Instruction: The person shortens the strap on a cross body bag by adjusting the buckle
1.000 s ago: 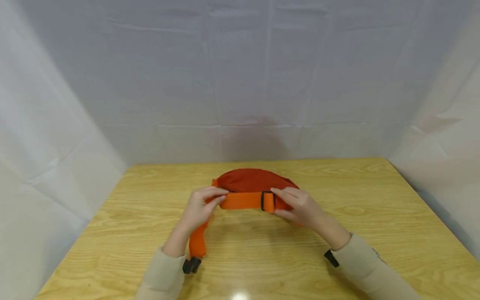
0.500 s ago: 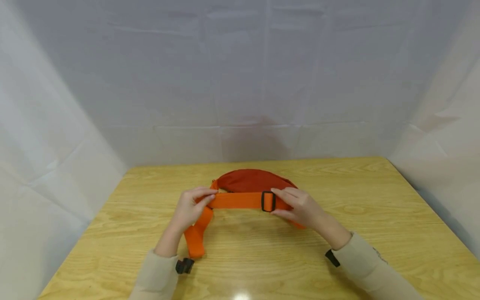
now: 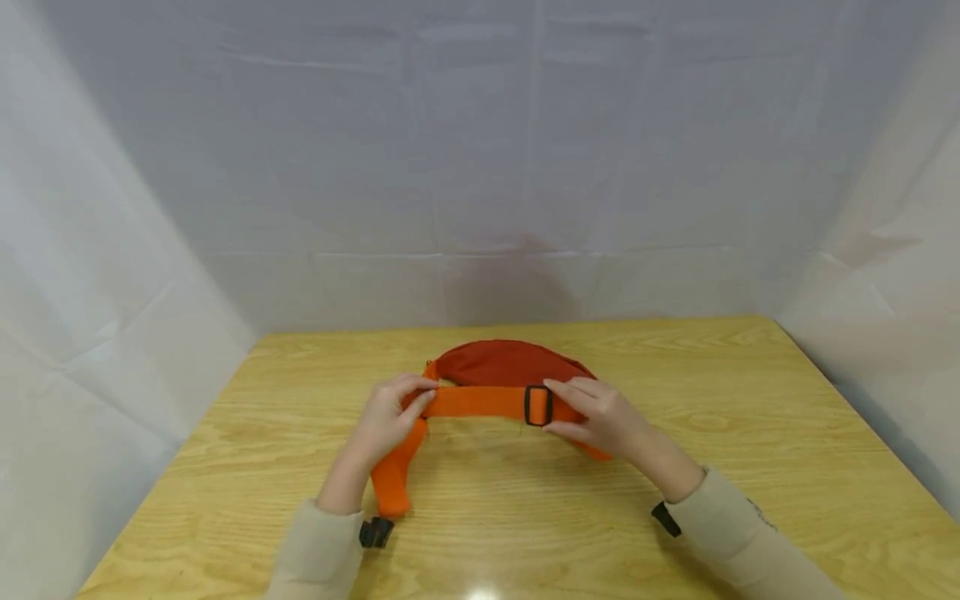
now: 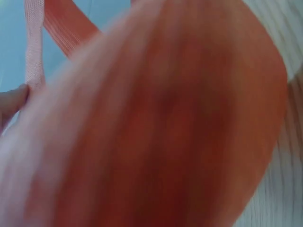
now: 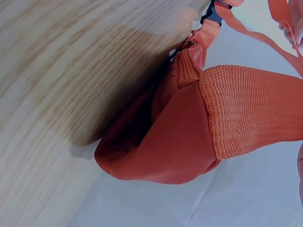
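A red waist bag (image 3: 510, 360) lies at the middle of the table in the head view, its orange strap (image 3: 480, 402) stretched level in front of it. My left hand (image 3: 386, 421) pinches the strap at its left end, between thumb and fingers. Beside a black slider buckle (image 3: 537, 405), my right hand (image 3: 600, 417) pinches the strap's other end. From the left hand a loose strap length hangs down towards a black clip half (image 3: 377, 532). In the left wrist view, blurred orange webbing (image 4: 189, 113) covers most of the picture. The right wrist view shows the bag's side (image 5: 165, 137) and sewn-on webbing (image 5: 251, 111).
Another black clip part (image 3: 666, 518) sticks out by the right sleeve. The wooden table (image 3: 750, 400) has pale grain and a far edge close behind the bag. White cloth (image 3: 525, 167) hangs behind and along both sides.
My left hand has shifted left, then slightly back right, and more strap shows between the hands. The clip half near the left sleeve moved left with it. My right hand stays almost still.
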{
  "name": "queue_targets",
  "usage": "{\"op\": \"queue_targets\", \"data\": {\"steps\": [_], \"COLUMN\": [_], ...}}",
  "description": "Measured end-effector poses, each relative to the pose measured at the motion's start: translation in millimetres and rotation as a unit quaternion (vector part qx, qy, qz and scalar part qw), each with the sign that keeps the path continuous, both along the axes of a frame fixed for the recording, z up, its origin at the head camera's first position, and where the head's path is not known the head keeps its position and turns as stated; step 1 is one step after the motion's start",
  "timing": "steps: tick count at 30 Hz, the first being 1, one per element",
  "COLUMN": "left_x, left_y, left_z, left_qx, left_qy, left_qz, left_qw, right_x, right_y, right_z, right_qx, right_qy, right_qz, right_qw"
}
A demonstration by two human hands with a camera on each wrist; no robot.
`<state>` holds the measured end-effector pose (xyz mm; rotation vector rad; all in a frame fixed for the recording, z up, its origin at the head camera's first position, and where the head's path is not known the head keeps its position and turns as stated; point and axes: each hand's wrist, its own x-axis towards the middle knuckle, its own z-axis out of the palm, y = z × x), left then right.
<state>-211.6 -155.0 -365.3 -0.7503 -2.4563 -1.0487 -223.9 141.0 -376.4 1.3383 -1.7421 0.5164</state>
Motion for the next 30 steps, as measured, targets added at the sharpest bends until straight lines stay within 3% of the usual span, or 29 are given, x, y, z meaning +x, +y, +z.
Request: {"op": "queue_targets", "data": {"steps": [6,13,21,30], "left_x": [-0.9,-1.9,-0.9,-2.1], "left_y": [14,31,51,69], "left_z": [-2.7,-1.4,1.1,2.6], "left_qx": [-0.021,-0.031,-0.038,-0.057], "left_qy": [0.008,0.044,0.105,0.127], "left_qz": [-0.007,-0.030,-0.080,-0.127], "left_qw": [0.9997,0.9981,0.9906,0.9821], "right_x": [-1.1,-1.4,-1.0,0.7], "right_y": [1,1,0,0], "right_z": [-0.5,-1.8,-2.2,-0.8], "right_qx": [-0.006,-0.005,-0.005,-0.003], "right_qy": [-0.004,-0.007,-0.011,-0.013], "right_qz": [0.009,0.012,0.002,0.010], "right_qw": [1.000,1.000,1.000,1.000]}}
